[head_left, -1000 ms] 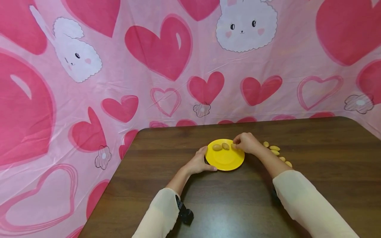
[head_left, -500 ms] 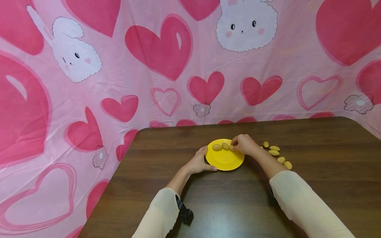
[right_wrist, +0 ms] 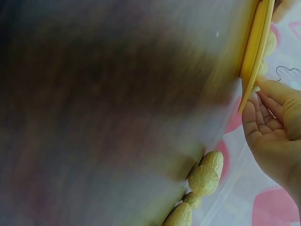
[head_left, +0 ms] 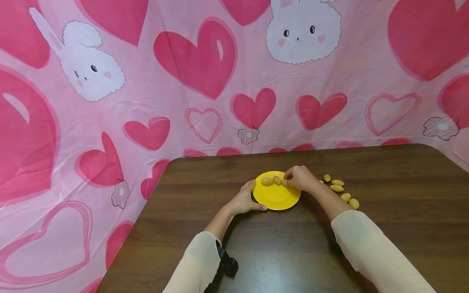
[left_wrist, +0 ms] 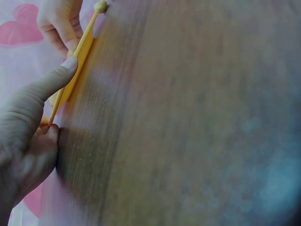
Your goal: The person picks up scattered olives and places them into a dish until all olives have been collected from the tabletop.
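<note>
A yellow plate (head_left: 276, 198) lies on the brown table. My left hand (head_left: 242, 201) holds it at the left side, thumb at the near rim and fingers along the left edge. Two small oval yellow-brown pieces (head_left: 267, 181), whose kind I cannot tell, lie side by side on the plate's far half. Beside them my right hand (head_left: 301, 178) pinches a third oval piece (head_left: 284, 182) at the plate's surface, partly hidden by the fingers. The right wrist view shows the plate (right_wrist: 257, 47) edge-on with the right hand's fingertips at its rim.
Several more oval pieces (head_left: 336, 188) lie in a loose line right of the plate, near my right forearm. In the right wrist view these pieces (right_wrist: 203, 180) look wrinkled. A pink heart-patterned cloth (head_left: 253, 73) hangs behind the table's far edge.
My right hand has shifted slightly left, bringing its oval piece close beside the other two, then has stayed almost still. The left hand has kept its hold on the plate.
</note>
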Action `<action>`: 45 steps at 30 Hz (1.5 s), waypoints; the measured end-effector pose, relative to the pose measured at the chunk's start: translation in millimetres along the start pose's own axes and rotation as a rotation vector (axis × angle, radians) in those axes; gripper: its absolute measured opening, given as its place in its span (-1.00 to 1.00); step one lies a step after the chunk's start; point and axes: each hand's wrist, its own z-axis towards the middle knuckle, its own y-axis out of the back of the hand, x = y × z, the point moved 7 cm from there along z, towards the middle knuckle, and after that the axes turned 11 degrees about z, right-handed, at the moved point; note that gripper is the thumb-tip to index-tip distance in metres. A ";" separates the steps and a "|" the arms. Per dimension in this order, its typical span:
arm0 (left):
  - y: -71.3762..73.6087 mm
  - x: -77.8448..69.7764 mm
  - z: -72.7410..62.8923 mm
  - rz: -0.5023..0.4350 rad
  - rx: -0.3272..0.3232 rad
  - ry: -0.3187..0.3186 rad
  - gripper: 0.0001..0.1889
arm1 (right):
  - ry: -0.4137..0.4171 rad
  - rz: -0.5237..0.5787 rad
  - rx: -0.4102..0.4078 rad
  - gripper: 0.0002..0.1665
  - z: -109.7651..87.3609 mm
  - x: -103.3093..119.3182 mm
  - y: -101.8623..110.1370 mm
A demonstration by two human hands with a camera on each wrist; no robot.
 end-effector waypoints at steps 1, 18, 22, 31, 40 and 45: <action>-0.1 0.2 -0.2 -0.004 0.001 0.002 0.07 | -0.002 0.002 0.003 -0.80 -0.1 -0.1 -0.1; -0.3 -0.5 -1.0 -0.005 0.001 0.001 0.07 | 0.001 0.012 -0.020 -0.70 -8.7 -1.6 11.0; 0.0 0.0 -0.5 -0.003 0.000 -0.008 0.06 | 0.015 0.004 -0.029 -0.73 -12.1 -3.9 18.2; -0.2 0.8 0.4 -0.005 -0.011 -0.030 0.06 | -0.005 0.045 -0.051 -0.67 -22.2 -17.3 35.2; 0.4 0.2 -0.4 0.007 -0.006 -0.015 0.07 | 0.023 0.018 -0.126 -0.68 -35.6 -22.8 59.3; 0.3 0.2 -0.7 0.006 -0.006 -0.005 0.07 | 0.010 0.018 -0.158 -0.67 -40.7 -31.4 71.2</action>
